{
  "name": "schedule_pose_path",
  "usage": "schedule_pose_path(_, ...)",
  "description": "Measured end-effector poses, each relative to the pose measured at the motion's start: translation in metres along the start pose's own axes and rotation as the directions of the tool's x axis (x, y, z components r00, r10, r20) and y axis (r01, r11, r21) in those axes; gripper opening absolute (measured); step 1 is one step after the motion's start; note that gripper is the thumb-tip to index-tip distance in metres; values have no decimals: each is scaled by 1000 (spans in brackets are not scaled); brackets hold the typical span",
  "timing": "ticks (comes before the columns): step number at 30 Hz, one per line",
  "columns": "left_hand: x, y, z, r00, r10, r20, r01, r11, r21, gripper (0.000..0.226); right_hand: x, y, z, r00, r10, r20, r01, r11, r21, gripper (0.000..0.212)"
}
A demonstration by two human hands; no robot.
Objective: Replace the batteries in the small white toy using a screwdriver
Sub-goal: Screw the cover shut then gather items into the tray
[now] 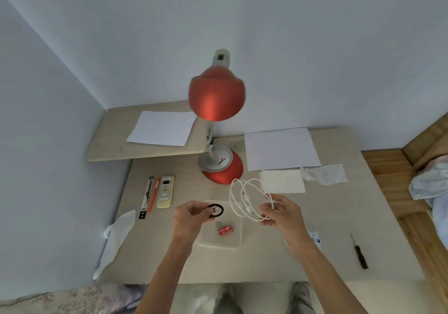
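My left hand (191, 218) pinches a small round item with a black ring and a white centre (216, 209), held just above the desk. My right hand (282, 210) grips a coiled white cable (244, 198), lifted over the desk. A small red pack of batteries (225, 231) lies on a clear plastic sheet (232, 239) between my hands. A black screwdriver (359, 252) lies on the desk at the far right, away from both hands. I cannot tell whether the round item is the toy.
A red desk lamp (217, 95) stands at the back centre, its base (224, 168) behind my hands. A remote (165, 192), an orange pen (154, 193) and a black packet (146, 196) lie left. Paper sheets (281, 147), tissues (282, 181) and a white cloth (116, 236) surround the work spot.
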State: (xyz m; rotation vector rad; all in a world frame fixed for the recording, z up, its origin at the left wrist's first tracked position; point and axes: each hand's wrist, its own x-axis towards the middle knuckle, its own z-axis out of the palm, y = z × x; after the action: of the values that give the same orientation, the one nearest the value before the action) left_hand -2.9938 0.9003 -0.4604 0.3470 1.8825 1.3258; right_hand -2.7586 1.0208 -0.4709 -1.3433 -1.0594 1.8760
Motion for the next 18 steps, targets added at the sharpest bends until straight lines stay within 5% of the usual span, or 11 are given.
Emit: schedule_pose_path(18, 70, -81, -29, 997, -33, 70, 19, 981, 192, 16, 19, 114, 70, 975, 25, -221, -92, 949, -301, 39)
